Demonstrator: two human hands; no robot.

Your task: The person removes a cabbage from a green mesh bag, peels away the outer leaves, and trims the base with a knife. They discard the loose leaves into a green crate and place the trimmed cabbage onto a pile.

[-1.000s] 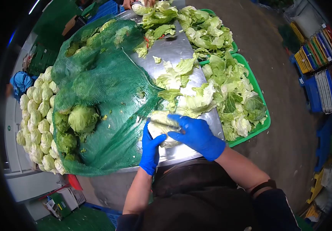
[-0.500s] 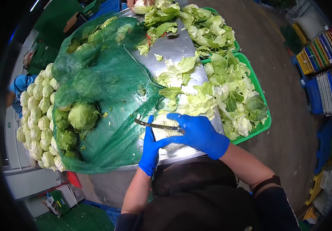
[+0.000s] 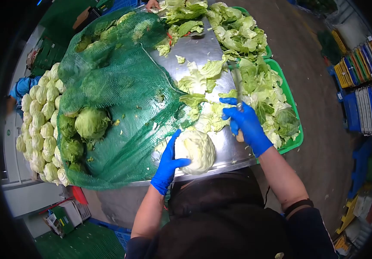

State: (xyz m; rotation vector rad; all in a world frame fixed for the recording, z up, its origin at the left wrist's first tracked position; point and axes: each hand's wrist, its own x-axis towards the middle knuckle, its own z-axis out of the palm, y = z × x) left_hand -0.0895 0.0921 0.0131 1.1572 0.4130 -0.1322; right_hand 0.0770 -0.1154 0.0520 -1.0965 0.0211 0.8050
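Note:
A trimmed pale cabbage head [image 3: 198, 151] rests on the metal table, close to my body. Gloved in blue, my left hand [image 3: 167, 166] grips its left side, with the thumb across the front and the fingers along the back. My right hand [image 3: 245, 123], also in a blue glove, is closed around a knife [image 3: 239, 86] whose blade points away from me over the loose leaves. Between the hands and beyond them, torn outer leaves [image 3: 214, 116] lie on the table. The knife is apart from the cabbage head.
A green mesh net [image 3: 125, 99] covers the table's left half, with untrimmed cabbages [image 3: 92, 125] in it. Trimmed heads [image 3: 41, 125] are stacked further left. Green crates [image 3: 290, 93] of leaves line the right edge. Another person's hand [image 3: 152, 5] shows at the far end.
My right hand with the knife has moved right, away from the cabbage head, over the leaves at the table's edge. The head is now uncovered; my left hand stays on it.

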